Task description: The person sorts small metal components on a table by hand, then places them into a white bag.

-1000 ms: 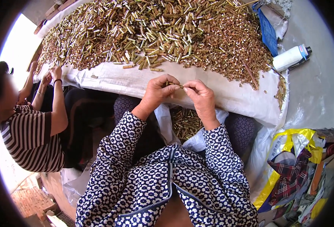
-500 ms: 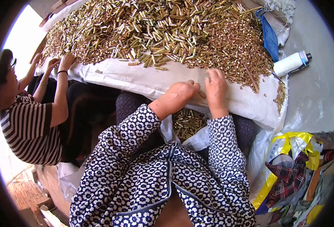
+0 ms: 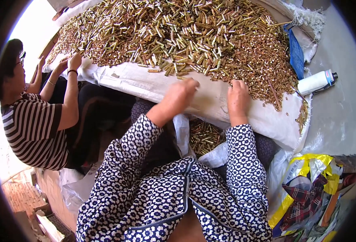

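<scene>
The metal tubes [image 3: 174,42] are brassy gold, some greenish — the small pieces [image 3: 262,60] beside them lean to copper. Under both, the sheet [image 3: 133,78] is off-white with tan smudges. The jacket [image 3: 153,197] carries white flowers with navy centres on navy, split by a grey zip [image 3: 186,189]. The co-worker's shirt [image 3: 28,133] has stripes in 2 tones, dark and pale. The bottle [image 3: 313,83] is white with a black cap; the flat piece [image 3: 296,54] near it, blue. The checked cloth [image 3: 305,201] mixes dark red, black and white — the plastic bag [image 3: 281,211] is yellow and white.
</scene>
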A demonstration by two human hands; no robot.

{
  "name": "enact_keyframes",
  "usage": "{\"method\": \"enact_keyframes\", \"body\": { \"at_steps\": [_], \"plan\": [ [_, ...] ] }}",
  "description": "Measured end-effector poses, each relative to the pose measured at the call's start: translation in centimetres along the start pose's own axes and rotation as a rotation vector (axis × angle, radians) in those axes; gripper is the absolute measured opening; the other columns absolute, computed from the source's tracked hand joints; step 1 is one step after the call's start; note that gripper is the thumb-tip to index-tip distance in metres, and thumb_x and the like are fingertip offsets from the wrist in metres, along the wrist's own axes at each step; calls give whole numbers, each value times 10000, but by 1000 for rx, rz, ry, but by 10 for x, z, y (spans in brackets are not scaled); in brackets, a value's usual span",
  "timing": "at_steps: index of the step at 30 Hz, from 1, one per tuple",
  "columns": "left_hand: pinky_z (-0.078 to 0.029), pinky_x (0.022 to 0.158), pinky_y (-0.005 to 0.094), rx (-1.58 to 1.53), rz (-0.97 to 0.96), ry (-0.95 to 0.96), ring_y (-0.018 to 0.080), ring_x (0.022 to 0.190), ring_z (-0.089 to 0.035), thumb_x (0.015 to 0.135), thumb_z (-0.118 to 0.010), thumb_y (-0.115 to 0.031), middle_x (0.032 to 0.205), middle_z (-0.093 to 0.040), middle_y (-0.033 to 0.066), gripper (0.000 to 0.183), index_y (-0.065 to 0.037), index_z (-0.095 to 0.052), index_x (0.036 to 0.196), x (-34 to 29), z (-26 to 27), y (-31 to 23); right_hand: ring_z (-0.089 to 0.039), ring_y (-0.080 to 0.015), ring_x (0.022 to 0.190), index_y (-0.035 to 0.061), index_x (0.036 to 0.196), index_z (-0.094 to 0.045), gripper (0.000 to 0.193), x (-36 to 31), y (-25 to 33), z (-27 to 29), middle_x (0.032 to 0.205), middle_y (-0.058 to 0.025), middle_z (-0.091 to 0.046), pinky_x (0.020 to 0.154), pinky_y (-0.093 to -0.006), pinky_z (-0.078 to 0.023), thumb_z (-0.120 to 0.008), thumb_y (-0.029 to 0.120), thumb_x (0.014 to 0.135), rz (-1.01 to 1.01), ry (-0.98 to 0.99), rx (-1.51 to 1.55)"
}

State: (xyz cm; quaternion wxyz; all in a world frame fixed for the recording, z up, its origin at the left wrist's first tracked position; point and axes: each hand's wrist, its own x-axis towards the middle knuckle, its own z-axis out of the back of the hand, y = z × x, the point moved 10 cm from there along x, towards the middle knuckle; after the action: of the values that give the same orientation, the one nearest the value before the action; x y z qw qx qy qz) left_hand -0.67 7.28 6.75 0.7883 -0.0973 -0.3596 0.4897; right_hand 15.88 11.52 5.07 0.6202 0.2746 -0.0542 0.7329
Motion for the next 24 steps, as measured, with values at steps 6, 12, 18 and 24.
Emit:
{"method": "enact_keyframes", "body": {
  "at_steps": [6, 12, 18, 24],
  "plan": [
    [-459, 609, 371, 429, -44, -13, 272, 763, -555, 735, -500, -72, 784, -509, 98, 61, -66, -528, 789, 16, 3, 39, -529, -233, 850, 32, 837, -557, 78, 3, -2, 1, 863, -86, -561, 740, -340, -461, -552, 58, 764, 3, 31, -24],
    [-454, 612, 340, 7, 88, 6, 267, 729, -576, 753, -542, -81, 787, -568, 120, 73, -52, -540, 820, 1, -1, 29, -541, -156, 672, 35, 795, -551, 64, -13, 8, 6, 776, -54, -551, 611, -280, -460, -545, 0, 742, -64, 81, 530],
    [-438, 639, 255, -419, 261, 176, 121, 686, -521, 782, -574, -48, 765, -559, 54, 133, -24, -540, 908, -11, -18, 15, -524, -53, 629, 31, 824, -585, 86, -39, 20, -14, 744, -4, -575, 592, -198, -436, -578, 2, 744, -220, 203, 1187],
    [-414, 626, 202, -737, 363, 236, 50, 716, -478, 818, -564, -52, 761, -525, -16, 90, -23, -546, 902, -21, -33, 13, -499, -34, 641, 32, 833, -587, 61, -49, 28, -13, 729, 24, -568, 598, -184, -420, -586, 31, 772, -281, 282, 1274]
  ]
}}
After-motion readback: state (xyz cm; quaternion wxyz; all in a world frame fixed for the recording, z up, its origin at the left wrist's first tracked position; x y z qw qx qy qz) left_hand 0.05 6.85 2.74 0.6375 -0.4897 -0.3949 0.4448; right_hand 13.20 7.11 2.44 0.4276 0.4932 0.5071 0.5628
